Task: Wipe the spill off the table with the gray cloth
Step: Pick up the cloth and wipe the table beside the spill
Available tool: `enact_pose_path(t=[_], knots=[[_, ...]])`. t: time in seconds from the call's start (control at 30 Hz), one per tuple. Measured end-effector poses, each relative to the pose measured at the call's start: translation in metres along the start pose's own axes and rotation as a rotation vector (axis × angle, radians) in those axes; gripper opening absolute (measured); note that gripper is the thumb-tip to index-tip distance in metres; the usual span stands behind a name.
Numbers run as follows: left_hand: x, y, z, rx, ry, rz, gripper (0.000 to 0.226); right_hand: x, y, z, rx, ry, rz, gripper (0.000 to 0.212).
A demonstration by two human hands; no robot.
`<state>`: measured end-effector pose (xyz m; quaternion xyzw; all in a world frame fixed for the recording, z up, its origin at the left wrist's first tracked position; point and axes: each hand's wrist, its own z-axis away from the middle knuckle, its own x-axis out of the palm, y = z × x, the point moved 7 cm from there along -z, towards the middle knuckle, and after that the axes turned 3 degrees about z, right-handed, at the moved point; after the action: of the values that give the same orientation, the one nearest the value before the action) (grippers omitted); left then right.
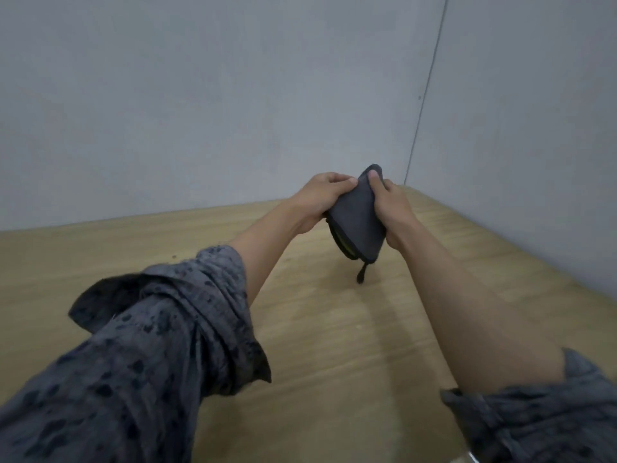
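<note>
Right now the gray cloth [359, 215] is off the worktop [334, 329] altogether, held up in the air between both hands toward the far right corner where the two pale walls meet. It looks folded into a thick pad, with a sliver of yellow showing along its lower edge and a short dark loop or tag dangling from its near corner. The left hand [320, 198] grips its left side, fingers [340, 182] curled shut over the top edge; the right hand [395, 208] clamps the right side, thumb pressed on the upper corner and the rest wrapped round behind, so both hands are closed firmly on the cloth. Both forearms reach out from rolled-up, dark-patterned sleeves [173, 329]. Below and a little nearer than the cloth, the wooden worktop shows a faint, dull, slightly paler streak running toward the near edge; I judge that to be the spill or its damp trace, though it is too faint to be sure. To my eye the step in hand is readying the cloth, folding or squeezing it, not wiping. The next move calls for bringing the pad down flat on that patch, probably with one hand pressing, and drawing it across.
</note>
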<state>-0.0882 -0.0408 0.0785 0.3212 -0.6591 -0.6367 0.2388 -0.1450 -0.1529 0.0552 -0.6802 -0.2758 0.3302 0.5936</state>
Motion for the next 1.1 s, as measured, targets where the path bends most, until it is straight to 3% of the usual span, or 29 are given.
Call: enact_pose_path(t=[0.13,0.27,0.33,0.4,0.57,0.7,0.8,0.9,1.1], knots=[[-0.036,-0.001,0.044,0.087,0.178,-0.171,0.029,0.005,-0.008,0.014,-0.095,0.021,0.295,0.046],[-0.078,-0.015,0.085,0.243,0.348,-0.596,0.023,0.017,-0.001,0.021,-0.203,0.066,0.951,0.046],[-0.083,-0.029,0.102,0.302,0.329,-0.772,0.022,0.026,0.009,0.025,-0.258,0.115,1.232,0.045],[-0.069,-0.046,0.116,0.373,0.172,-0.917,0.024,0.033,0.024,0.024,-0.252,0.137,1.362,0.045],[-0.040,-0.098,0.143,0.360,-0.270,-1.069,0.045,0.033,0.058,0.007,-0.193,0.182,1.280,0.047],[-0.053,-0.106,0.153,0.353,-0.337,-1.027,0.061,0.036,0.066,-0.004,-0.205,0.198,1.105,0.045],[-0.051,-0.114,0.163,0.295,-0.515,-1.069,0.064,0.043,0.062,-0.003,-0.253,0.190,1.035,0.036],[-0.043,-0.118,0.171,0.300,-0.644,-1.111,0.066,0.044,0.064,-0.004,-0.251,0.121,1.095,0.032],[-0.046,-0.120,0.178,0.260,-0.677,-1.150,0.070,0.048,0.079,0.002,-0.195,-0.139,1.165,0.049]])
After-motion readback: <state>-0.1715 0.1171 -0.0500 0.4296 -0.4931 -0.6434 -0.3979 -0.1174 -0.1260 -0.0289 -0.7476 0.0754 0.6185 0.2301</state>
